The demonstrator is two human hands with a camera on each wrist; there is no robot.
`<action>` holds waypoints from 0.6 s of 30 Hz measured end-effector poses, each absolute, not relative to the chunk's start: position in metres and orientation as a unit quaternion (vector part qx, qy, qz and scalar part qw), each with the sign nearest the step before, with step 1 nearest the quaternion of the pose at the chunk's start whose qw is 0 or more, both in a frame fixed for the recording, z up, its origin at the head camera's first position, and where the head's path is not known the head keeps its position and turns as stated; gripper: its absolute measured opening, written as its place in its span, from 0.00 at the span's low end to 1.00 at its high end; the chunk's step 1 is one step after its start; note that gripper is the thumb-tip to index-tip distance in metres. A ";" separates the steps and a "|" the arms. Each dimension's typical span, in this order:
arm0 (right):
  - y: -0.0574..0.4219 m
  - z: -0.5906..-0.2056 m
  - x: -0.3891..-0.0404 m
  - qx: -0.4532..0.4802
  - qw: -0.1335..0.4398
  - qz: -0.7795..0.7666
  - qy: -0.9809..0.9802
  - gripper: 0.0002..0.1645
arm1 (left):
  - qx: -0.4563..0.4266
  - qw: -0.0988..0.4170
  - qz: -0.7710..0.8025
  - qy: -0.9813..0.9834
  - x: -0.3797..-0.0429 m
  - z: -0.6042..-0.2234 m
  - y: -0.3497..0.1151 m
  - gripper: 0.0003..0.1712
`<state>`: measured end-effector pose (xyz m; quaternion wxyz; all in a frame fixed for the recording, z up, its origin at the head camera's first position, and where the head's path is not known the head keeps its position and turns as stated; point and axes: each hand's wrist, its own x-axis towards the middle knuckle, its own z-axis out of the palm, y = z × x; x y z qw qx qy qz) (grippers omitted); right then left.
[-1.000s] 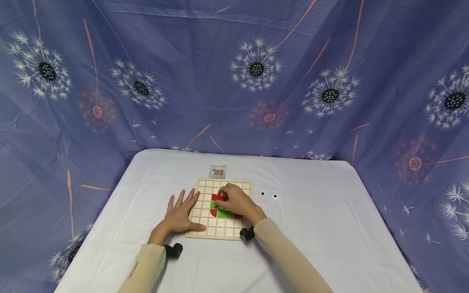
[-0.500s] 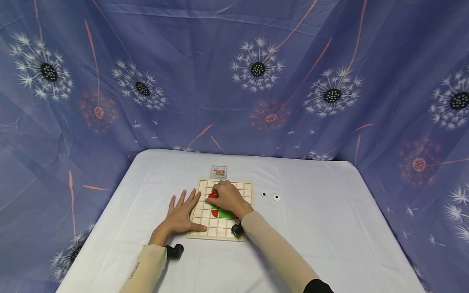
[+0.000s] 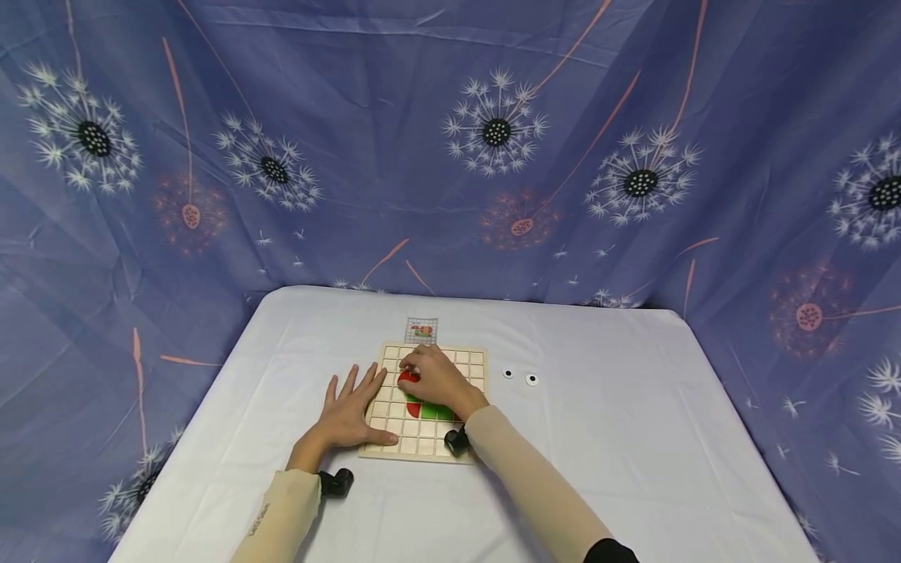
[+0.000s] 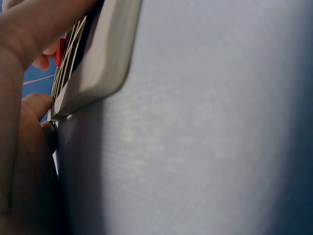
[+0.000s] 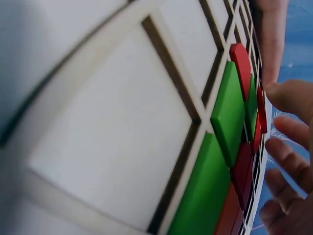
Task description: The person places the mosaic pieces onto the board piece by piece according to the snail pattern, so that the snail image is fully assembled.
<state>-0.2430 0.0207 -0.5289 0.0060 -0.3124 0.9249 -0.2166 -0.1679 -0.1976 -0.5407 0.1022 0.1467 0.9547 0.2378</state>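
My right hand (image 3: 439, 379) is over the upper middle of a wooden grid board (image 3: 415, 447), its thumb and fingers pinching a red block (image 3: 408, 377) with a rounded edge. That red block (image 5: 262, 110) also shows by the fingertips in the right wrist view. Below it on the grid lie green blocks (image 3: 436, 412) and a rounded red block (image 3: 413, 410); the hand hides part of the group. With fingers spread, my left hand (image 3: 345, 418) rests across the board's left edge. In the left wrist view the board's corner (image 4: 105, 73) is close up.
Behind the board lies a small gridded picture card (image 3: 421, 331) with a coloured figure. Two round eye pieces (image 3: 508, 374) (image 3: 532, 380) are to the right on the white tablecloth (image 3: 605, 438). A patterned blue curtain (image 3: 394, 156) hangs behind the table.
My right hand has moved left across the board with the red block, then shifted only slightly over the last half second. The left hand has stayed in place.
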 end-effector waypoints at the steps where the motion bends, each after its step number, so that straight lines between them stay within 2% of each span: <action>1: 0.021 -0.529 -0.243 -0.319 0.011 -0.221 0.922 0.18 | 0.147 0.102 0.237 0.955 -0.168 -0.540 -0.197 0.76; 8: 0.020 -0.533 -0.243 -0.325 0.026 -0.242 0.914 0.14 | 0.149 0.102 0.242 0.953 -0.167 -0.538 -0.197 0.76; 18: 0.015 -0.537 -0.237 -0.282 0.043 -0.265 0.921 0.15 | 0.148 0.098 0.241 0.954 -0.167 -0.539 -0.197 0.76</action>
